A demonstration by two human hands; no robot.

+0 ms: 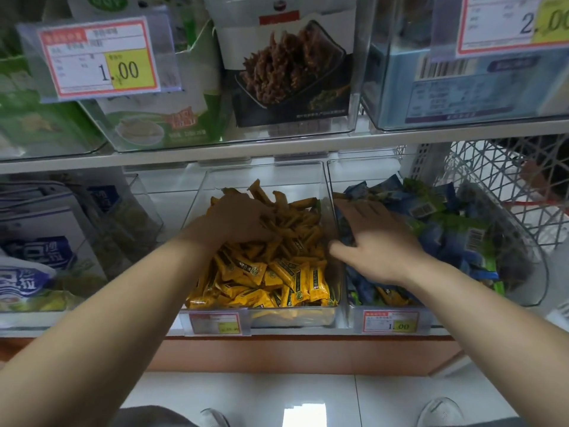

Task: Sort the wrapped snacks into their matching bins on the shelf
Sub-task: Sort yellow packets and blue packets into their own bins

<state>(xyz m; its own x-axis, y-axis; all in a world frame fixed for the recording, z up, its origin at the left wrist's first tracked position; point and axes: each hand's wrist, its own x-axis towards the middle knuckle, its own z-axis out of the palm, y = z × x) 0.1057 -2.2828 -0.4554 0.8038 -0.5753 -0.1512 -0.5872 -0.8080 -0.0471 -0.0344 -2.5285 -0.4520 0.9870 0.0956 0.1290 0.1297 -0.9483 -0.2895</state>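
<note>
A clear bin (320, 315) on the lower shelf is heaped with yellow wrapped snacks (277, 272). My left hand (234, 217) lies on the back of that heap, its fingertips buried among the wrappers, so its grip is hidden. To the right, a second clear bin (354, 312) holds blue and green wrapped snacks (455, 238). My right hand (378, 241) rests on them near the bin's left wall, fingers spread fairly straight and thumb stretched left. A few yellow wrappers (391, 295) lie among the blue ones at the front of this bin.
Price tags (215, 323) hang on the bin fronts. The left bin holds blue-and-white packs (34, 251). Above the upper shelf edge (277, 146) stand boxed goods in clear bins. A white wire basket (505, 192) sits far right. My shoes show on the tiled floor (246, 392).
</note>
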